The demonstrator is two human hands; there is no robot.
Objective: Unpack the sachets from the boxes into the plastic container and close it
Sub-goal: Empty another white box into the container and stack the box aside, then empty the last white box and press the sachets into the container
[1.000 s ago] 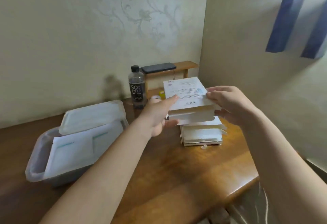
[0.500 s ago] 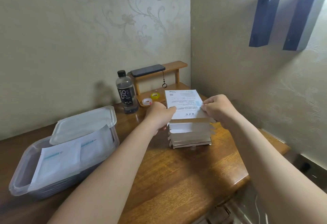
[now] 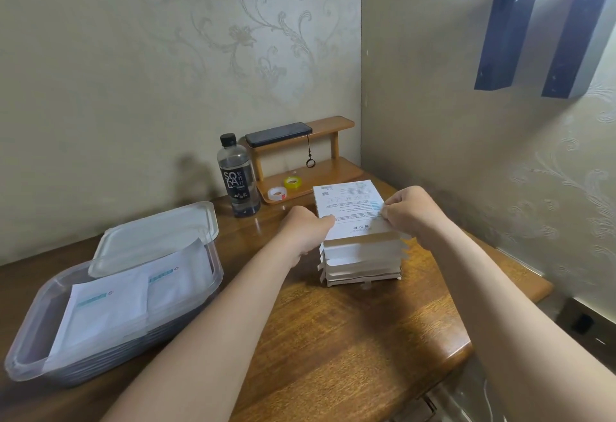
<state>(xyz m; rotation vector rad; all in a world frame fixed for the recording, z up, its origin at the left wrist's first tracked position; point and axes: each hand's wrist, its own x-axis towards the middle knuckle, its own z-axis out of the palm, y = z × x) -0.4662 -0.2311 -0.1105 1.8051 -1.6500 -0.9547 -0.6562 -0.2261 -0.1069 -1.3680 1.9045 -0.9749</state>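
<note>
Two hands hold one thing: the top box (image 3: 350, 208) on a pile of boxes (image 3: 361, 265) at the back right of the desk (image 3: 333, 338). The left hand (image 3: 310, 231) has its grip on the left edge, with the thumb on top. The right hand (image 3: 410, 211) pinches the right edge. Both grips are closed on that box, and it sits flat on the pile.

The boxes below it show loose flaps at the near end. I cannot tell if the top box is full or empty.

The plastic container (image 3: 33, 338) stands well apart, at the left side of the desk. White sachets (image 3: 106, 315) already lie flat inside it. Its lid (image 3: 156, 235) rests loose over the back part and is not shut.

I think the step in hand is dealing with this top box. If it is full, the next move calls for lifting it straight up so the pile does not slide. Then the end flap must be opened and the sachets carried left to the container. The lid has to be pressed down last.

A bottle (image 3: 238, 178) stands behind the left hand, so a wide swing could knock it.
</note>
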